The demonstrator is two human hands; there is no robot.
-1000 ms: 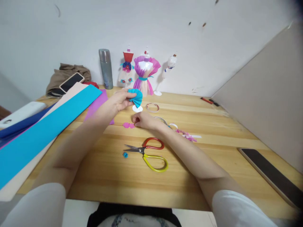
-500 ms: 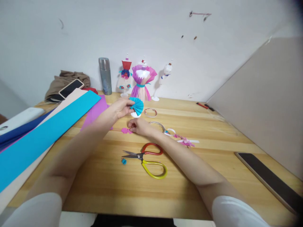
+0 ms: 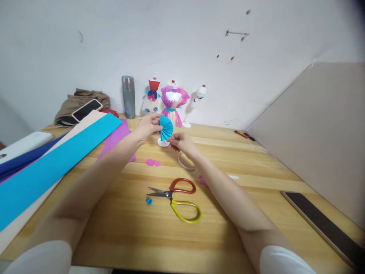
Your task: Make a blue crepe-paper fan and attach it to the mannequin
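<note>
My left hand (image 3: 148, 127) pinches a pleated blue paper fan (image 3: 166, 128) by its gathered side, and its folds spread to the right. Just right of the fan is my right hand (image 3: 182, 144), its thumb and fingers drawn together near the fan's lower edge. A small reddish bit shows at those fingertips, too blurred to name. Below the fan a round white stand base (image 3: 163, 142) rests on the table. Pink flower-shaped paper pieces (image 3: 153, 163) lie nearer me. Scissors (image 3: 171, 195) with one red and one yellow handle lie spread, a blue paper scrap (image 3: 148, 201) by the blades.
A white ring of tape (image 3: 186, 161) lies partly under my right forearm. Paper sheets, a blue one (image 3: 85, 142) on top, cover the left side. Behind stand a flask (image 3: 129, 98) and small dressed mannequins (image 3: 171, 104). A phone (image 3: 316, 224) lies right.
My right hand has left the pink paper pieces and moved up and right, close beside the fan. The fan has turned slightly in my left hand. The ring behind my right hand is now hidden.
</note>
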